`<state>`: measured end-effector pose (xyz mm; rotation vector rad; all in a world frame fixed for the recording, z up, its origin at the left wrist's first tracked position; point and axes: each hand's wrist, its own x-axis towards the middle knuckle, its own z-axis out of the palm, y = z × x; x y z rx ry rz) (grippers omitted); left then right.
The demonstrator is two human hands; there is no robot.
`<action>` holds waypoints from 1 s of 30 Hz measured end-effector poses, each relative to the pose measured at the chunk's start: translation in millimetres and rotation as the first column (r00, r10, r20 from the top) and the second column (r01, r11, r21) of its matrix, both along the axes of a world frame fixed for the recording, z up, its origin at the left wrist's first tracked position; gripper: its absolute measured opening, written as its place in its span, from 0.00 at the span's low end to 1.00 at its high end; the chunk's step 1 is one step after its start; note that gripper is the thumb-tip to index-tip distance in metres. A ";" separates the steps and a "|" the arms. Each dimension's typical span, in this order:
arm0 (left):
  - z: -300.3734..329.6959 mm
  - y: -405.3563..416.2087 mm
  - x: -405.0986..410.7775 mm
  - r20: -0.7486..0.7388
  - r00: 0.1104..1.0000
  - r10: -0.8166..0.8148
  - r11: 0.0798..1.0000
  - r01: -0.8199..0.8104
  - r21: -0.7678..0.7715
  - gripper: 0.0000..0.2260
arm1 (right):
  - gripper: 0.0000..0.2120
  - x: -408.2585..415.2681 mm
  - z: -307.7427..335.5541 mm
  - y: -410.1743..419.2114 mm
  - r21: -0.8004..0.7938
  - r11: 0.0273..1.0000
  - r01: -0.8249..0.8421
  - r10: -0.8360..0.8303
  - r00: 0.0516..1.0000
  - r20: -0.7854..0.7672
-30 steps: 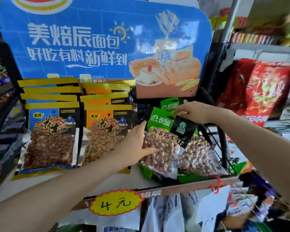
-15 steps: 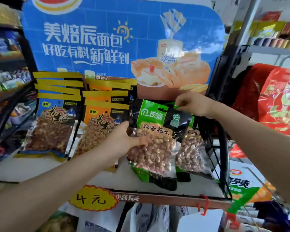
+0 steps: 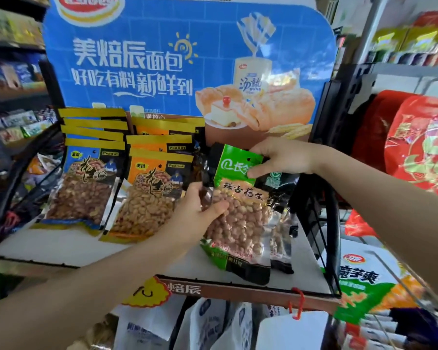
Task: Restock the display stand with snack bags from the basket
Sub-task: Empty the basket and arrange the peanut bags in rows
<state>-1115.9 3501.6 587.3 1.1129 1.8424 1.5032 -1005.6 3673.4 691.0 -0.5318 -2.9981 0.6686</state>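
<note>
A green-and-black peanut bag [image 3: 240, 218] leans on the white shelf [image 3: 61, 246] of the display stand, at its right side. My left hand [image 3: 200, 210] grips the bag's left edge, thumb across the clear window. My right hand [image 3: 281, 157] pinches its green top corner. Behind it, partly hidden, stand more bags of the same kind [image 3: 281, 223]. To the left are a row of blue peanut bags [image 3: 86, 188] and a row of orange peanut bags [image 3: 149, 200]. No basket shows in view.
A blue bread poster [image 3: 182, 56] forms the stand's back. A black wire side frame [image 3: 324, 223] closes the shelf's right end. Red bags [image 3: 420, 145] hang on the right, a green-and-white snack bag [image 3: 362, 281] lies lower right, and white bags [image 3: 213, 324] hang below the shelf lip.
The view has shifted, so the stand now sits further right and lower. My right hand has come down onto the green bag's top corner; my left hand has kept its hold on the bag's left side.
</note>
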 end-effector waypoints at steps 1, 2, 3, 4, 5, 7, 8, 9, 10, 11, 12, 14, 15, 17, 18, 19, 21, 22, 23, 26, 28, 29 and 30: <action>2.9 -1.1 -0.5 -0.012 1.000 -0.018 1.000 0.018 -0.018 0.34 | 0.10 0.6 0.5 -2.0 0.010 1.000 -0.004 0.005 0.999 -0.043; 4.5 -2.5 -2.4 -0.009 0.999 -0.039 0.999 0.038 -0.024 0.37 | 0.10 0.2 0.4 -2.6 0.012 1.000 -0.014 0.015 0.996 -0.086; 8.1 -5.5 -2.7 0.007 0.999 -0.054 0.998 0.054 -0.015 0.36 | 0.10 0.1 2.0 -7.8 -0.002 1.000 -0.031 0.030 0.992 -0.125; 10.8 -8.6 -5.7 0.034 0.997 -0.062 0.998 0.061 0.016 0.30 | 0.11 -2.5 3.1 -11.4 -0.024 0.998 -0.049 0.045 0.987 -0.152; 16.5 -11.8 -7.2 0.059 0.996 -0.064 0.996 0.060 0.059 0.22 | 0.11 -5.6 5.8 -17.1 -0.044 0.996 -0.081 0.073 0.984 -0.161; 31.5 -17.8 -13.4 0.079 0.997 -0.008 0.990 -0.004 0.141 0.10 | 0.08 -15.3 10.6 -27.8 -0.088 0.985 -0.150 0.131 0.972 -0.193; 36.7 -18.8 -20.8 0.085 0.996 0.035 0.983 -0.050 0.178 0.07 | 0.04 -21.7 12.7 -33.6 -0.098 0.979 -0.177 0.154 0.966 -0.209; 39.7 -20.4 -27.4 0.082 0.993 0.087 0.975 -0.101 0.198 0.05 | 0.05 -29.0 14.2 -39.4 -0.097 0.976 -0.195 0.167 0.957 -0.239; 41.7 -23.2 -32.5 0.073 0.991 0.113 0.973 -0.125 0.196 0.03 | 0.04 -37.1 13.0 -42.5 -0.093 0.974 -0.208 0.178 0.949 -0.260; 40.3 -26.6 -38.4 0.060 0.991 0.124 0.974 -0.133 0.182 0.03 | 0.02 -44.4 11.4 -48.3 -0.083 0.975 -0.208 0.179 0.946 -0.271; 38.0 -31.5 -43.3 0.041 0.991 0.128 0.977 -0.133 0.165 0.03 | 0.06 -51.4 8.4 -50.5 -0.075 0.979 -0.188 0.160 0.945 -0.284; 31.1 -40.2 -50.2 -0.042 0.989 0.140 0.982 -0.133 0.132 0.03 | 0.09 -56.9 8.1 -50.3 -0.130 0.978 -0.161 0.108 0.933 -0.342; 28.0 -43.8 -52.4 -0.106 0.984 0.144 0.984 -0.131 0.118 0.04 | 0.09 -55.7 11.2 -47.6 -0.174 0.975 -0.140 0.064 0.920 -0.386; 25.2 -48.8 -56.0 -0.195 0.967 0.166 0.983 -0.147 0.110 0.05 | 0.07 -45.7 16.5 -34.6 -0.142 0.989 -0.037 -0.022 0.920 -0.392; 25.9 -50.3 -57.2 -0.224 0.958 0.177 0.982 -0.155 0.111 0.06 | 0.07 -38.9 16.6 -24.8 -0.031 0.999 0.035 -0.043 0.949 -0.312; 25.3 -50.6 -59.0 -0.244 0.952 0.185 0.980 -0.162 0.111 0.07 | 0.09 -33.1 13.0 -14.9 0.098 0.992 0.079 -0.060 0.982 -0.179; 25.3 -49.6 -59.8 -0.267 0.945 0.187 0.980 -0.161 0.115 0.11 | 0.12 -25.3 -5.1 1.2 0.235 0.965 0.118 -0.138 0.988 0.074; 24.8 -48.7 -59.2 -0.280 0.942 0.188 0.980 -0.160 0.120 0.13 | 0.14 -24.2 -16.4 5.9 0.237 0.962 0.138 -0.174 0.975 0.138; 22.3 -46.4 -60.2 -0.280 0.941 0.190 0.979 -0.161 0.123 0.16 | 0.16 -24.0 -26.7 7.2 0.234 0.961 0.148 -0.191 0.966 0.173; 17.4 -40.5 -63.6 -0.221 0.958 0.183 0.982 -0.167 0.088 0.27 | 0.15 -26.6 -47.6 8.8 0.226 0.964 0.140 -0.178 0.971 0.158; 16.6 -39.4 -63.8 -0.159 0.974 0.163 0.985 -0.151 0.087 0.32 | 0.06 -27.1 -53.3 6.6 0.246 0.959 0.140 -0.177 0.975 0.136; 15.7 -38.0 -64.7 -0.127 0.981 0.148 0.985 -0.135 0.108 0.31 | 0.04 -25.2 -51.2 6.6 0.249 0.957 0.145 -0.183 0.974 0.133; 15.9 -36.3 -64.9 -0.100 0.986 0.133 0.984 -0.119 0.133 0.28 | 0.06 -21.9 -46.1 7.5 0.246 0.956 0.161 -0.195 0.974 0.120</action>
